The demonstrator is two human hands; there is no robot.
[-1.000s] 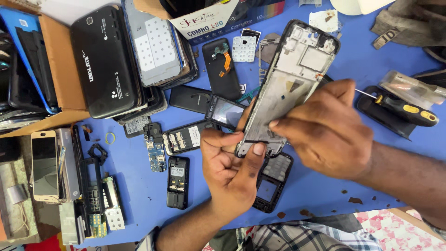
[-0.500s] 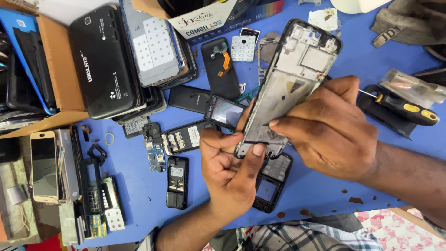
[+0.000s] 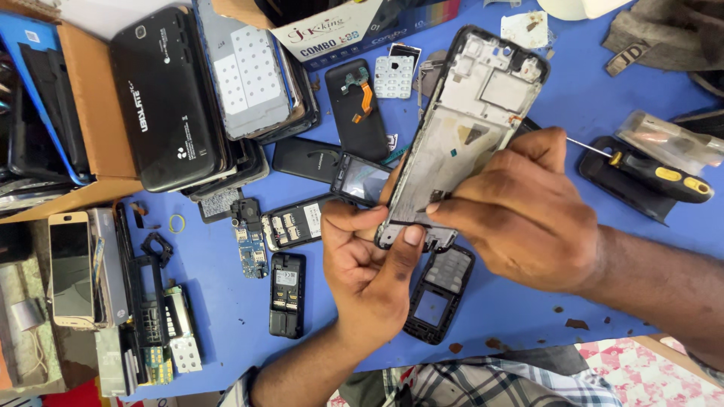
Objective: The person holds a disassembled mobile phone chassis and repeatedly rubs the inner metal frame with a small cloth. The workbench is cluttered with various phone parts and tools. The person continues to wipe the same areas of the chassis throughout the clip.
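A stripped smartphone middle frame (image 3: 471,113), grey metal with a black rim, is held tilted above the blue work surface (image 3: 226,301). My left hand (image 3: 369,264) grips its lower end from below, thumb pressed on the bottom edge. My right hand (image 3: 520,215) covers the frame's lower right side, fingers pinching at its bottom part; whether a small tool sits in those fingers I cannot tell. A black keypad phone housing (image 3: 437,294) lies under my hands.
A stack of black tablets and back covers (image 3: 196,90) lies at the upper left beside a cardboard box (image 3: 90,128). A yellow-and-black screwdriver (image 3: 664,177) rests at the right. Small phones, circuit boards (image 3: 250,241) and keypads (image 3: 394,75) are scattered around.
The frame has tipped slightly and my left thumb has shifted along its bottom edge. Both hands stay on it in almost the same place.
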